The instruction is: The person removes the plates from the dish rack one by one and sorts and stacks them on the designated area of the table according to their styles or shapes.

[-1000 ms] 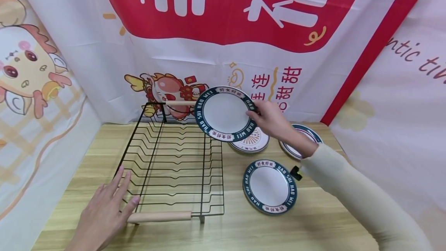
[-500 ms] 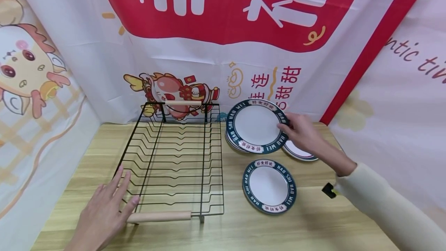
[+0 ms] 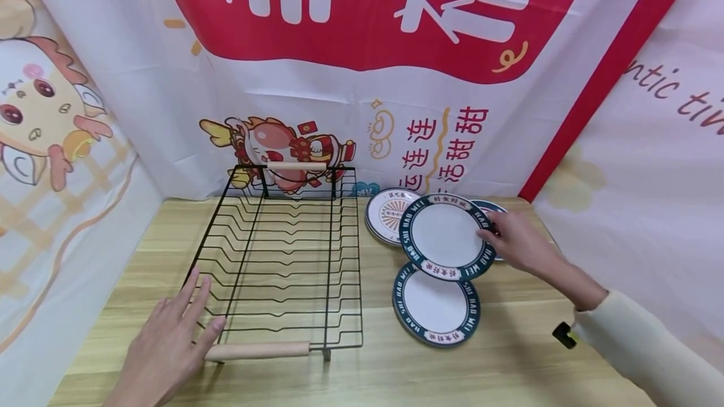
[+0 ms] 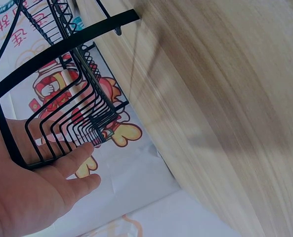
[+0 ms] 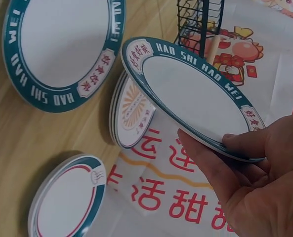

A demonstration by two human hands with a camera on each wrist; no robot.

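Note:
A white plate with a lettered dark green rim (image 3: 444, 237) is pinched at its right edge by my right hand (image 3: 523, 244). It hangs tilted above the table, its lower edge overlapping a matching plate (image 3: 435, 300) in the head view. In the right wrist view the thumb lies on the held plate's (image 5: 190, 94) upper face, the fingers underneath. My left hand (image 3: 164, 338) rests on the near left corner of a black wire dish rack (image 3: 283, 269), fingers extended. The left wrist view shows that hand (image 4: 47, 197) against the rack's side wires (image 4: 67, 123).
Behind the held plate lies a stack of plates with an orange sunburst pattern (image 3: 384, 215). Partly hidden to its right is another stack of green-rimmed plates (image 5: 67, 197). Wooden handles (image 3: 257, 351) cap the rack's ends. A printed cloth (image 3: 317, 99) hangs behind the wooden table (image 3: 373, 375).
My right hand has carried the plate from over the rack's far right side rightward, then down and nearer, above the front plate. My left hand has stayed in place on the rack.

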